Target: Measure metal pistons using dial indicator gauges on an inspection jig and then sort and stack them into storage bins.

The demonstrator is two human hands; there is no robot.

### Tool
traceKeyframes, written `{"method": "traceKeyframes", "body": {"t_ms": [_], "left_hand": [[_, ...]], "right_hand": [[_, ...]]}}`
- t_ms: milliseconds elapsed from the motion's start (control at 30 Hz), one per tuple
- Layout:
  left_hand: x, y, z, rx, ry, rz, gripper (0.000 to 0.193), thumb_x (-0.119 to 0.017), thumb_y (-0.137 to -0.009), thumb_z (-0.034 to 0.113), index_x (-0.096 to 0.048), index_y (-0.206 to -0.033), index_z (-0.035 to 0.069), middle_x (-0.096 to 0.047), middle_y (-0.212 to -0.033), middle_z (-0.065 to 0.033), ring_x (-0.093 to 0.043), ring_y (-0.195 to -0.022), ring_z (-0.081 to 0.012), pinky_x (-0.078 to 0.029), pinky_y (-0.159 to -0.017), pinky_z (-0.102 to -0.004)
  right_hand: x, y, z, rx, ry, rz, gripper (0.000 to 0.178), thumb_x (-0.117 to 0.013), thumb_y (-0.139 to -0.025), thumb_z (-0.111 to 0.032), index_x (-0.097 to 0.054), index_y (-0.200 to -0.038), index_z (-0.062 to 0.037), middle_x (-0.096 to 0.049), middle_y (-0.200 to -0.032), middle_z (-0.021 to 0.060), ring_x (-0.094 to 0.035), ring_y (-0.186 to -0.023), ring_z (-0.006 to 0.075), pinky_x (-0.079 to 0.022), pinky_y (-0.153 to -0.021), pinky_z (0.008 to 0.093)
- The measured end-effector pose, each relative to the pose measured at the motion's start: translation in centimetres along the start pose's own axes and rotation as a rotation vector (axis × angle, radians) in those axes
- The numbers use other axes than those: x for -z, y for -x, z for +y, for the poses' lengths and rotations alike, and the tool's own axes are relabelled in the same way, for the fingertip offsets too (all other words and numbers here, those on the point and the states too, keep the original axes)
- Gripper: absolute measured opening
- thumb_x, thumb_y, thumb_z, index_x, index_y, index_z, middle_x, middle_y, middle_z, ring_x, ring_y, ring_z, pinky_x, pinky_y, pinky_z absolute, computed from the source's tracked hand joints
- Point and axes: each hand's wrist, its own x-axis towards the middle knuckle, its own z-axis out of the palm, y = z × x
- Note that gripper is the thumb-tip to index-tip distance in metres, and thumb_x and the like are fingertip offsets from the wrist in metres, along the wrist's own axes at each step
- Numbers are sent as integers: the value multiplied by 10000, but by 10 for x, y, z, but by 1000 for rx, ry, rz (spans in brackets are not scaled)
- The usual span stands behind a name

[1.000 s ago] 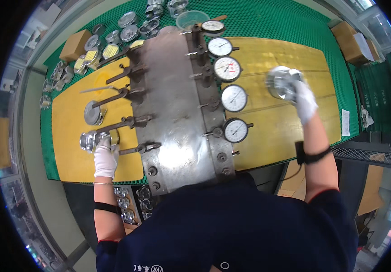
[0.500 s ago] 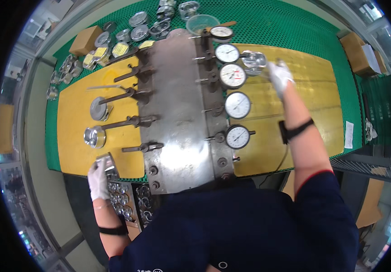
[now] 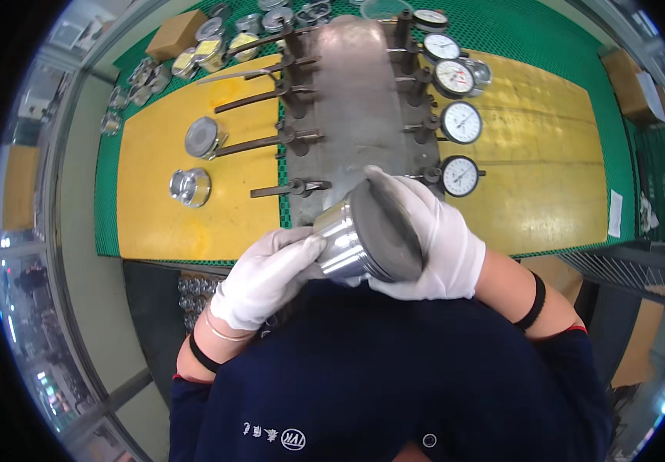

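In front of my chest, a silvery piston point(image 3: 336, 242) is held tilted, its grey flat crown facing right. My left hand point(image 3: 267, 273), white-gloved, pinches the piston's skirt with thumb and fingers. On the other side, my gloved right hand point(image 3: 448, 246) wraps around the crown's rim; some of its fingers are hidden behind the piston. Just beyond the hands lies a steel plate point(image 3: 356, 100), with dial gauges point(image 3: 460, 175) along its right side and dark clamp bars point(image 3: 294, 187) along its left. Two more pistons point(image 3: 203, 137) rest on the left yellow board.
Several pistons, some with yellow labels point(image 3: 211, 52), stand at the far left on green matting point(image 3: 517, 35). Another piston point(image 3: 480, 75) sits behind the gauges on the right yellow board point(image 3: 540, 169). Cardboard boxes point(image 3: 176, 36) stand at the back. More metal parts point(image 3: 196, 296) lie below the near left edge.
My left hand has brought the piston from the near left board edge to the middle. My right hand has come back from beside the right-hand piston and taken hold too. The view has shifted.
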Motion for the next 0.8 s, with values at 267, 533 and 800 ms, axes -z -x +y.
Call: {"method": "traceKeyframes", "body": {"t_ms": [267, 533, 800], "left_hand": [[-5, -40, -13, -758, -1782, -7, 861, -835, -675, 143, -421, -1415, -6, -525, -1318, -216, -564, -1124, -395, -469, -985, -446], [0, -71, -24, -870, -1817, 107, 910, -857, -651, 197, -423, -1430, 13, -468, -1357, -219, -535, -1162, -433, -472, -983, -458], [10, -91, -18, -939, -1648, 9, 892, -855, -652, 154, -427, -1424, 27, -447, -1384, -234, -529, -1187, -451, -473, -998, -466]], "right_hand": [[-4, -5, 2, -240, 453, -138, 947, -802, -732, -358, -312, -1513, -138, -496, -1332, 218, -673, -928, 376, -564, -763, 449], [-1, 36, 0, -797, -465, -101, 844, -671, -895, -195, -175, -1554, -13, -634, -1143, 192, -699, -822, 216, -574, -706, 354], [-22, 34, 5, -763, -941, -12, 892, -622, -940, -103, -13, -1591, -76, -626, -1061, 102, -613, -756, 112, -549, -657, 269]]}}
